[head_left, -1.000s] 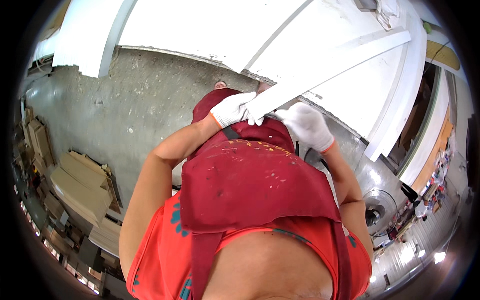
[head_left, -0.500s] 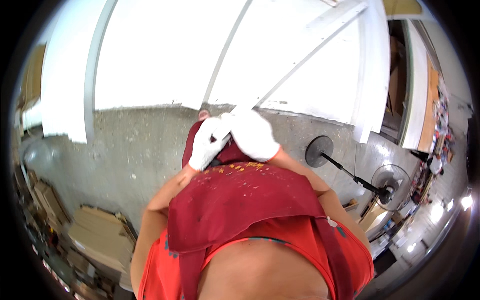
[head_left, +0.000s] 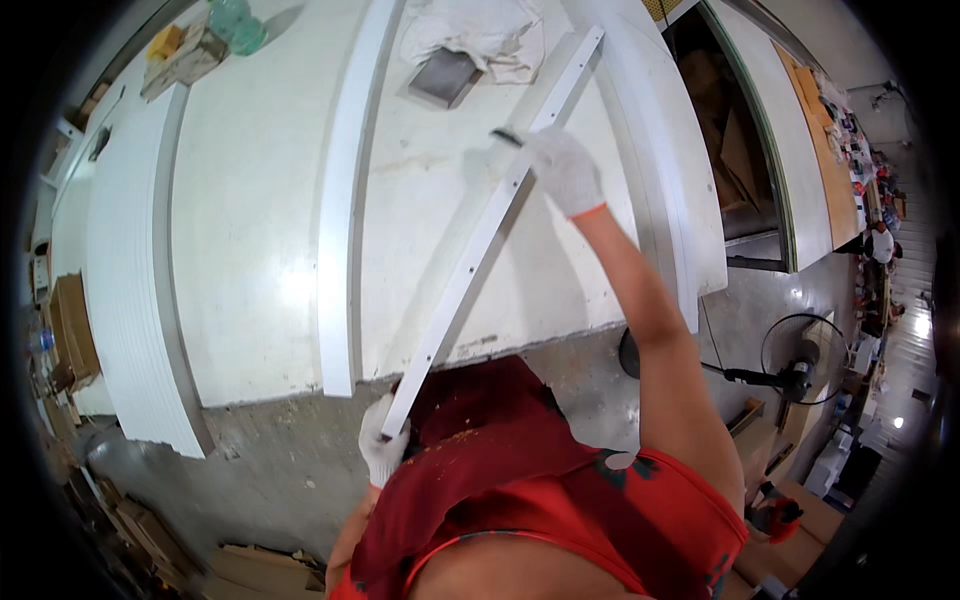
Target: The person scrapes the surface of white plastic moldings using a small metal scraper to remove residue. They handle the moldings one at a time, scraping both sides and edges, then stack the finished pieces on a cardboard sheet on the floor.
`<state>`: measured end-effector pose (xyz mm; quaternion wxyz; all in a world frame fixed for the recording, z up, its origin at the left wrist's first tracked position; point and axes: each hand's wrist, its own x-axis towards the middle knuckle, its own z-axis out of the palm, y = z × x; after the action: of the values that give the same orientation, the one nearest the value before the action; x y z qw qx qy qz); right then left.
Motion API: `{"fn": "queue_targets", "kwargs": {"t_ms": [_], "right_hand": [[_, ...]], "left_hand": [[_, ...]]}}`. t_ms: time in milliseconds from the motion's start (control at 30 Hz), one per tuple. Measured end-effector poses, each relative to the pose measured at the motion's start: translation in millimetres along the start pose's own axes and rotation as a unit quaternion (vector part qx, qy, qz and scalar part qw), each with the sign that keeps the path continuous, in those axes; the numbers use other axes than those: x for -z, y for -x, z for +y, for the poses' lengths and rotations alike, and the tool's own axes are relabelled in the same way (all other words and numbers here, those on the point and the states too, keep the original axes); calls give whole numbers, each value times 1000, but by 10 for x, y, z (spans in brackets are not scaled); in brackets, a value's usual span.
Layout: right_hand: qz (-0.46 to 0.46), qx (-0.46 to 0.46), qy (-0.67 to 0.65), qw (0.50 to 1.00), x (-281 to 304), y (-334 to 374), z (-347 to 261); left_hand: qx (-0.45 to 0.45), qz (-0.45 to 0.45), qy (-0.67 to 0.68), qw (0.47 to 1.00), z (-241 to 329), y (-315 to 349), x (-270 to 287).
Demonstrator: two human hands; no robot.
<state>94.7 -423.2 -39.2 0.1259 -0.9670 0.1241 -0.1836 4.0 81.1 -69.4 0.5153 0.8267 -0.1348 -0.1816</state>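
A long white strip with small dark holes [head_left: 470,268] lies slantwise over the white tabletop, its near end past the table's front edge. My left hand [head_left: 381,440], in a white glove, is closed around that near end. Farther along, my right hand [head_left: 566,172], also gloved, is over the strip's far half, blurred by motion. A short dark tool [head_left: 508,137] sticks out of its fingers to the left; its kind is too smeared to tell. Beyond it lie a grey flat block [head_left: 446,78] and a crumpled white cloth [head_left: 480,36].
Another white strip [head_left: 345,220] and a stack of white strips [head_left: 135,270] lie to the left on the white table [head_left: 250,250]. A green bottle [head_left: 236,26] stands far left. A black fan [head_left: 797,372] is at the right. Another person [head_left: 778,517] shows lower right.
My hands were together at my waist; now they are apart, left at the strip's near end, right stretched forward over it. My view has tilted up to show more of the table.
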Motion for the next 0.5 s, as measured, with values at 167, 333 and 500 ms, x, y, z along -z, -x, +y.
{"fn": "queue_targets", "kwargs": {"t_ms": [167, 333, 500], "right_hand": [[98, -31, 77, 992, -172, -971, 1353], [92, -49, 43, 994, -197, -1114, 1185], [31, 49, -60, 997, -193, -425, 464]], "left_hand": [[38, -26, 38, 998, -53, 44, 36], [115, 59, -14, 992, 156, 126, 44], [138, 14, 31, 990, -173, 600, 521]]}}
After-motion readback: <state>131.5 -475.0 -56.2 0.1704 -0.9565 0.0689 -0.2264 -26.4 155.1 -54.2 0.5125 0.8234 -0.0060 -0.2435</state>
